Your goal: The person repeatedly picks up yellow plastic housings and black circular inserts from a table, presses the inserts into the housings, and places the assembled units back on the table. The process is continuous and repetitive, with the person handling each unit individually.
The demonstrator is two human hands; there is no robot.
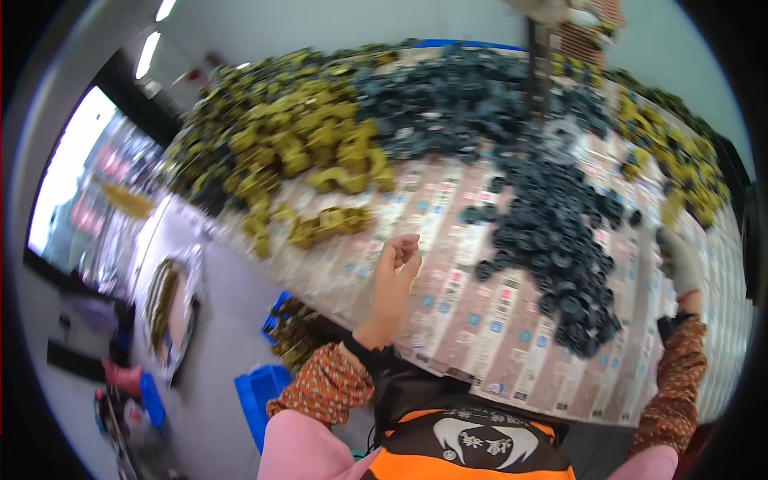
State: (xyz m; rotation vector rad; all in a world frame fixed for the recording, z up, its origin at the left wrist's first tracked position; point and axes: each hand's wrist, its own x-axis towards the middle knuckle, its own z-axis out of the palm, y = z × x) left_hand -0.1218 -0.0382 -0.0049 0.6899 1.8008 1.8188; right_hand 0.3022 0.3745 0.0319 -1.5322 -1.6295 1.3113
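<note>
My left hand (394, 282) is raised over the near part of the table, fingers loosely bent and the thumb a little apart from them. Nothing shows between its fingers. Beyond it on the table lie curved yellow pieces (330, 227). My right hand (682, 262), in a pale glove, reaches out at the right side of the table. A yellow piece (672, 208) is right by its fingertips; blur hides whether they grip it. Between my hands spreads a heap of small round dark grey parts (552, 240).
A large yellow pile (272, 128) covers the far left of the table, with more dark parts (448, 96) behind. Yellow pieces (680, 152) also lie far right. A dark post (536, 72) rises at the back. Blue crates (260, 400) stand on the floor at left.
</note>
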